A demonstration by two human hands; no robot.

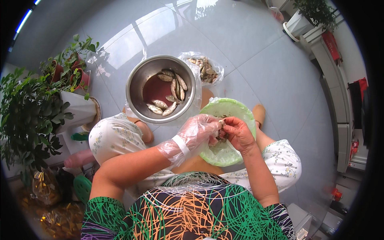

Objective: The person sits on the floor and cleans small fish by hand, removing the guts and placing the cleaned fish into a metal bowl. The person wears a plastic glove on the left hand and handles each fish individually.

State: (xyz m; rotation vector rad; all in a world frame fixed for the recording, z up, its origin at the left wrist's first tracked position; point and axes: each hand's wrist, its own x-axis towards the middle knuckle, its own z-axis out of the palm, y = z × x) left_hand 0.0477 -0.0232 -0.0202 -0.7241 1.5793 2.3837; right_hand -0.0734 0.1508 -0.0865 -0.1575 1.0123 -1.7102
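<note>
My left hand [204, 127], in a clear plastic glove held by a white band at the wrist, grips a small fish [221, 123]. Most of that fish is hidden by my fingers. The bare right hand [241, 135] pinches at the same fish with thumb and fingertips. Both hands are over a light-green basin [246, 110] lined with a clear plastic bag, with dark scraps inside. Beyond it to the left stands a stainless-steel basin [134, 90]. Several small whole fish [160, 104] lie there in reddish liquid.
Behind the steel basin, a clear plastic bag [220, 69] holds more fish on the grey tiled floor [267, 75]. Potted plants [79, 78] line the left side; a white planter [298, 24] is at the upper right. My knees [109, 139] flank the work.
</note>
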